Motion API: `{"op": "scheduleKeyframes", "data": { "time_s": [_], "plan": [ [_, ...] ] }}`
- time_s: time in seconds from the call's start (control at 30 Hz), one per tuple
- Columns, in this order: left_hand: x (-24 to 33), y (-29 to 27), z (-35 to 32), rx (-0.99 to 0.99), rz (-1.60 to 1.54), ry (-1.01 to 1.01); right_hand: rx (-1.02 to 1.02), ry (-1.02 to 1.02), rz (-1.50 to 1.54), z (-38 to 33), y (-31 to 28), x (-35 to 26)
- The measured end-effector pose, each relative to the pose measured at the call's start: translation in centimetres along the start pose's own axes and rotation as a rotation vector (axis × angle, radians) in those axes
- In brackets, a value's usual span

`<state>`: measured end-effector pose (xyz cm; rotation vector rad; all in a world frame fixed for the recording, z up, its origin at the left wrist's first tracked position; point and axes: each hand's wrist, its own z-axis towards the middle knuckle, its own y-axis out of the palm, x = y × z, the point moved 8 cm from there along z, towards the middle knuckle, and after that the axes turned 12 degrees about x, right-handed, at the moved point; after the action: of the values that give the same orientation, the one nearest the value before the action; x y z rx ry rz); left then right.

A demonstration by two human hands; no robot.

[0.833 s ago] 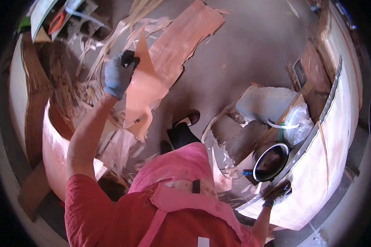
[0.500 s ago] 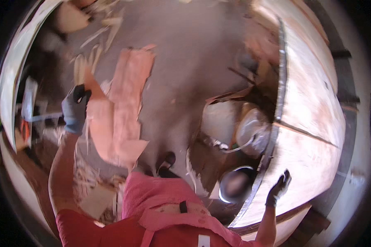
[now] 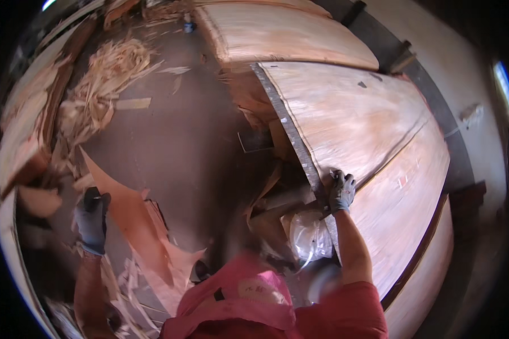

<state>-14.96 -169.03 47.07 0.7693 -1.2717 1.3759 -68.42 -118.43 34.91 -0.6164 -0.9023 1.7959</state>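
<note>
My left hand, in a grey glove with dark fingertips, is closed on the edge of a torn reddish wood veneer sheet. The sheet slants down towards my pink apron, its pointed end beyond the hand. My right hand, also gloved, is at the near edge of a large pale veneer stack, beside a dark lengthwise seam. Its fingers are bent against the top; whatever they grip is hidden. A dark strip runs along the stack's edge.
A heap of veneer scraps lies on the floor at the far left, near another stack. A further stack stands beyond. Below my right hand are a clear plastic bag and a blurred round container.
My right hand has moved up and inward onto the stack's edge. My left hand has lowered with the reddish sheet, which now hangs more slanted. The whole view has turned.
</note>
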Motion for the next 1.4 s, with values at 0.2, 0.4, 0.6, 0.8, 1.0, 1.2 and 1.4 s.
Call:
{"op": "scheduleKeyframes", "data": {
  "time_s": [0.2, 0.4, 0.6, 0.8, 1.0, 1.2, 1.4],
  "plan": [
    [6.6, 17.5, 13.3, -0.188, -0.055, 0.062, -0.115, 0.048, -0.016, 0.9, 0.0, -1.0],
    [7.5, 32.3, 22.3, -0.353, -0.134, 0.025, -0.159, 0.064, -0.034, 2.2, -0.1, -1.6],
    [10.4, 43.3, 29.4, -0.531, -0.092, 0.024, -0.32, 0.125, -0.047, 3.2, 0.9, -1.7],
    [10.3, 48.7, 35.2, -0.612, -0.181, -0.021, -0.238, 0.207, 0.274, 13.0, 2.9, -15.7],
    [8.7, 50.6, 41.8, -0.684, -0.278, -0.062, -0.043, 0.289, 0.382, 18.2, 6.7, -23.1],
    [11.2, 52.8, 45.4, -0.841, -0.378, -0.102, -0.304, 0.637, 0.795, 24.4, 15.0, -32.5],
    [10.1, 59.1, 46.1, -1.051, -0.257, -0.193, -0.503, 0.512, 1.4, 35.9, 18.0, -48.4]
  ]
}}
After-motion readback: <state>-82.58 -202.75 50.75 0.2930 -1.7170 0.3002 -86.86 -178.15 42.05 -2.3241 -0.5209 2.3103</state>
